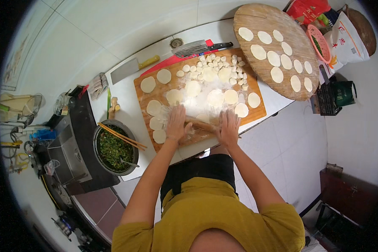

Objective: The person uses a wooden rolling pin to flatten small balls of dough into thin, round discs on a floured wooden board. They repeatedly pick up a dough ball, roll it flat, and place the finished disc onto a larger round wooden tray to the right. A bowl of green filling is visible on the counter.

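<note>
Both palms press on a wooden rolling pin (201, 124) lying across the near edge of a floured rectangular wooden board (256, 86). My left hand (176, 123) covers its left end, my right hand (228, 126) its right end. A piece of dough (203, 118) lies partly under the pin. Flattened round dough wrappers (192, 88) are spread over the board, and several small dough lumps (216, 63) are heaped at its far side.
A round wooden board (256, 17) at the far right carries several wrappers (276, 74). A metal pot of green filling (114, 148) with chopsticks (122, 136) stands at left. A cleaver (132, 67) and another knife (199, 47) lie beyond the board. A sink (69, 153) is far left.
</note>
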Available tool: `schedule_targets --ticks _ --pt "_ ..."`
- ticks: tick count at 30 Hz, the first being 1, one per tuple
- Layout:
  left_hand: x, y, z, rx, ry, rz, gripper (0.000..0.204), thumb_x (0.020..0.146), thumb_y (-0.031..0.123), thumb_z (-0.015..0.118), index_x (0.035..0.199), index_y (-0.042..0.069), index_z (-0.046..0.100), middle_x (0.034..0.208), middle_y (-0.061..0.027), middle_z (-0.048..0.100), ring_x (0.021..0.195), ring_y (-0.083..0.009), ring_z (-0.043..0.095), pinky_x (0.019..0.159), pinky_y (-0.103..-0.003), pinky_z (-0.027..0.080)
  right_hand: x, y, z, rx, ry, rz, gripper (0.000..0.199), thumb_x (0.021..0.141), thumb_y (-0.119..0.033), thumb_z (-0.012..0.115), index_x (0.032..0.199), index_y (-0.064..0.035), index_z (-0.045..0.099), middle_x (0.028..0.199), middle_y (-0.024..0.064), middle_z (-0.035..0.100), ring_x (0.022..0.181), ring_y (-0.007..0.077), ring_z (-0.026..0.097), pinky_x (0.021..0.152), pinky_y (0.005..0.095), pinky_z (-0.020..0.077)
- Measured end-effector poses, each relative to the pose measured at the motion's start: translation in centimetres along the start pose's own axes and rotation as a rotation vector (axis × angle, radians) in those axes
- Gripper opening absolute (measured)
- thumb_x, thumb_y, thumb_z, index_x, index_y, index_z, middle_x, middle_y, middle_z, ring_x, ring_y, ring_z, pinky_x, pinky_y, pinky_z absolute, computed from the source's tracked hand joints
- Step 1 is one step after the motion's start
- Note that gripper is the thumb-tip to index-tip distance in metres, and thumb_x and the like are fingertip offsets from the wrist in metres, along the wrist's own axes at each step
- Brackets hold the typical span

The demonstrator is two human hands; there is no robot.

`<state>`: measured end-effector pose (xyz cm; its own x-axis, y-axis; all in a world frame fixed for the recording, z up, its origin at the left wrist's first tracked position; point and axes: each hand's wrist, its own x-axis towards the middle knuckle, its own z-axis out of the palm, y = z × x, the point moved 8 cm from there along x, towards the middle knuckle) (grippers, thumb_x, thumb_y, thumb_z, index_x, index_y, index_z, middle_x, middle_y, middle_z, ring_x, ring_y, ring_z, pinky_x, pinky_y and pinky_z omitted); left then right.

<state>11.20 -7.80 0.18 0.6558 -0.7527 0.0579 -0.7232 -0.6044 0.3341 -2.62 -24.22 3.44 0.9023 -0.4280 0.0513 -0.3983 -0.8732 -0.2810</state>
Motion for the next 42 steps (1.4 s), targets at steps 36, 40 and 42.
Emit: schedule_targets --ticks 36,40,42 --pt "3.4 -0.5 -0.1 -0.303 0.167 -0.303 0.038 0.083 0.015 0.061 0.119 0.006 0.051 0.117 -0.0183 0.055 0.107 -0.0317 0.053 0.092 -0.041 0.042 -5.4 6.2 -2.8 0.428 0.200 0.262 0.027 0.082 -0.014 0.064 0.101 0.0017 0.052 0.089 0.0206 0.052 0.079 0.0379 0.054 0.068 0.0429 0.0451" --pt "4.6 1.3 1.8 -0.058 -0.101 0.050 0.062 0.085 0.026 0.057 0.138 0.003 0.034 0.150 -0.0172 0.024 0.137 -0.0330 0.024 0.112 -0.043 0.023 -5.1 5.9 -2.1 0.471 0.142 0.276 0.028 0.082 -0.014 0.064 0.101 0.0016 0.052 0.091 0.0214 0.052 0.081 0.0391 0.054 0.070 0.0433 0.0451" --pt "4.2 1.1 3.0 -0.019 -0.187 0.054 0.069 0.087 0.031 0.055 0.142 0.003 0.026 0.152 -0.0181 0.016 0.140 -0.0340 0.019 0.114 -0.044 0.019 -4.8 5.7 -2.3 0.481 0.124 0.278 0.028 0.081 -0.014 0.065 0.101 0.0015 0.052 0.090 0.0214 0.052 0.081 0.0392 0.054 0.070 0.0432 0.0452"
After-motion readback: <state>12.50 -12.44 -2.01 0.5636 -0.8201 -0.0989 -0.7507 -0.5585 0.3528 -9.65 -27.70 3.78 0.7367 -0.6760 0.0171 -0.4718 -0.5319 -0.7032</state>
